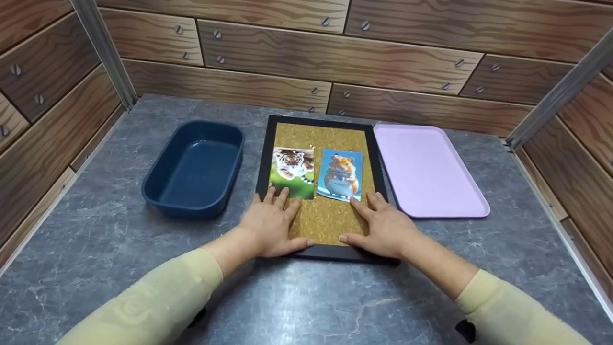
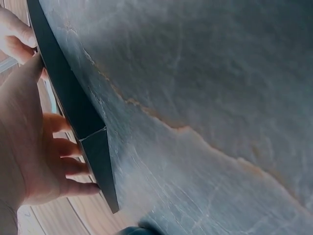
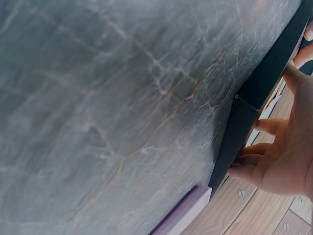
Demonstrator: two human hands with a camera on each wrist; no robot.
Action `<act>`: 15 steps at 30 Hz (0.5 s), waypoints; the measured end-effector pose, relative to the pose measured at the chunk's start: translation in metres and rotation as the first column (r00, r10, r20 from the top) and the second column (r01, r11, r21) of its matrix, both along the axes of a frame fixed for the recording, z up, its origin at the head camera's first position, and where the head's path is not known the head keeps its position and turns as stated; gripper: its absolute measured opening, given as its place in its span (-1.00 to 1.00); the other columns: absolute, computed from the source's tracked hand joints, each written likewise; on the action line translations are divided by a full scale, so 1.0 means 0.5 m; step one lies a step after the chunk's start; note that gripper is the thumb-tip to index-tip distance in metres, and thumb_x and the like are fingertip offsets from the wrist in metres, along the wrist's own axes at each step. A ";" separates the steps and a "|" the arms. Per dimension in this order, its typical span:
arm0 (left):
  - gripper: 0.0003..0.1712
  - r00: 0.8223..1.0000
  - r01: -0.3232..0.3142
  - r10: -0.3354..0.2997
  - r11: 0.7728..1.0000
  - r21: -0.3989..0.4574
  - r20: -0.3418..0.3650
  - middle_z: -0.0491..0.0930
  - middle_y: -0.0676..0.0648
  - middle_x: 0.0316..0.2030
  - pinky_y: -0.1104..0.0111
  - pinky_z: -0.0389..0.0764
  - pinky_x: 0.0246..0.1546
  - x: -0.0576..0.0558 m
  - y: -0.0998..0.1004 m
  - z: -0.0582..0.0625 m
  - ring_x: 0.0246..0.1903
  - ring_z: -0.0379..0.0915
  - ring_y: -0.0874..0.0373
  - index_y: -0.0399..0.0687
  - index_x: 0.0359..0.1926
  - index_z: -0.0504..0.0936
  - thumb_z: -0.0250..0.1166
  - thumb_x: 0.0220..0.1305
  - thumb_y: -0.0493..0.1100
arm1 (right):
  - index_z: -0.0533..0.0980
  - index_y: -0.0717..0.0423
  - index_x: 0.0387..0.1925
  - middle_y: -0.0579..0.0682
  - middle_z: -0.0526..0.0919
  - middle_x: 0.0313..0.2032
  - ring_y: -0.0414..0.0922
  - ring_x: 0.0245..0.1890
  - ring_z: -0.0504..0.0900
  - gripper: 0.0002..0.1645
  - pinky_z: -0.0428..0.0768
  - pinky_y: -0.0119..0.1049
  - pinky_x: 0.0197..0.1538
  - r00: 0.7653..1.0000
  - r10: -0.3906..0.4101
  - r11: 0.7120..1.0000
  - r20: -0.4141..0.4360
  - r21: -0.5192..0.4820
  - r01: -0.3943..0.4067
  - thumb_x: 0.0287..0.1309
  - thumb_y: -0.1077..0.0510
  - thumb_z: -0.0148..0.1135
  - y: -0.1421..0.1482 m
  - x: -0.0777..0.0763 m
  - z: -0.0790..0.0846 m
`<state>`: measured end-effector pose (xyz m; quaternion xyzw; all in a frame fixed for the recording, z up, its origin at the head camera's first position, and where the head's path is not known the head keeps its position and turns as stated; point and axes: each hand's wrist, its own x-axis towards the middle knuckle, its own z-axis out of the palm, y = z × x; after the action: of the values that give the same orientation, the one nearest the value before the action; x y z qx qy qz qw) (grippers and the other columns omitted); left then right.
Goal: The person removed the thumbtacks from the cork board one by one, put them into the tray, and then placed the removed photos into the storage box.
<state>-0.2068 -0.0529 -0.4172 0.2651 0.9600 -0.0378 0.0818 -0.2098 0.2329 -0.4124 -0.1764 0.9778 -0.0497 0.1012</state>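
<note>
A cork board [image 1: 330, 220] in a black frame lies flat on the table, its near edge toward me. Two pictures are on it side by side: a tiger picture [image 1: 293, 173] on the left and a hamster picture [image 1: 341, 175] on the right. My left hand [image 1: 270, 223] rests with spread fingers on the near left corner, fingertips at the tiger picture's lower edge. Spread likewise, my right hand [image 1: 385, 225] rests on the near right corner, one fingertip by the hamster picture's bottom. Both thumbs point inward along the near frame bar [image 2: 68, 83].
A dark blue bin [image 1: 194, 167] stands left of the board. Close along the board's right side lies a lilac tray [image 1: 431, 172]. Wood-patterned walls [image 1: 297, 52] enclose the grey marbled table [image 1: 306, 302] at the back and sides.
</note>
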 end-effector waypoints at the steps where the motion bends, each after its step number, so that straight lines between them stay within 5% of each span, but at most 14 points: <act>1: 0.24 1.000 0.000 0.000 1.000 -0.001 0.001 0.02 -0.34 0.63 -0.36 0.19 0.44 0.002 0.000 0.001 0.57 -0.03 -0.43 -0.04 0.70 0.10 -0.24 0.35 0.74 | 0.19 0.03 0.66 0.48 0.07 0.58 0.43 0.57 0.07 0.25 0.32 0.33 0.45 1.000 -0.002 1.000 0.000 0.002 0.002 0.25 -0.67 0.10 0.000 0.002 0.000; 15: 0.24 1.000 0.006 -0.006 1.000 -0.005 0.004 0.06 -0.36 0.61 -0.36 0.24 0.41 0.024 0.004 0.005 0.55 0.02 -0.46 -0.04 0.69 0.14 -0.22 0.34 0.74 | 0.18 0.00 0.67 0.45 0.04 0.60 0.40 0.58 0.06 0.27 0.33 0.36 0.43 1.000 -0.014 1.000 0.005 0.007 0.014 0.23 -0.70 0.07 0.001 0.027 0.000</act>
<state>-0.1949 -0.0511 -0.4149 0.2679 0.9589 -0.0399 0.0841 -0.1965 0.2332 -0.4122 -0.1692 0.9789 -0.0473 0.1041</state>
